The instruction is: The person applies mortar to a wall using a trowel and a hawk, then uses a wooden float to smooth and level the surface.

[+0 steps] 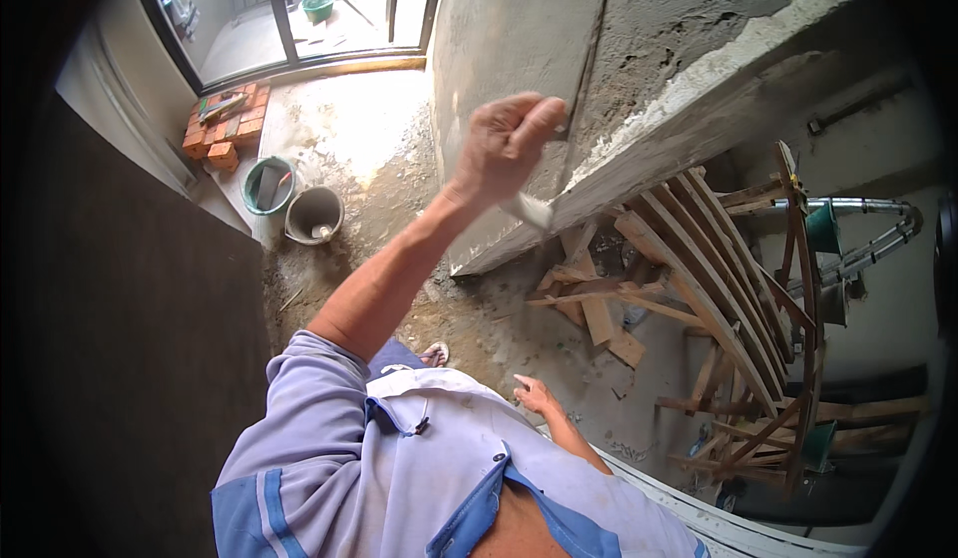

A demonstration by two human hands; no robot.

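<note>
My left hand (504, 149) is raised in front of the plastered wall (504, 44), its fingers wrapped round a trowel (531, 211). Motion smears the pale blade, which shows below the fist near the wall's lower corner. Most of the handle is hidden by the fingers. A dark line runs along the wall, with smooth grey plaster on one side and rough, pitted mortar on the other. Lower down, in front of my body, my right hand (536, 394) hangs with nothing visible in it, a finger stretched out to the left.
On the floor to the left stand a green bucket (267, 187) with a tool inside and a grey bucket (314, 217). Red bricks (225, 124) are stacked by the glass door (289, 19). Wooden trestles and planks (714, 279) crowd the right, near a metal ladder (878, 249).
</note>
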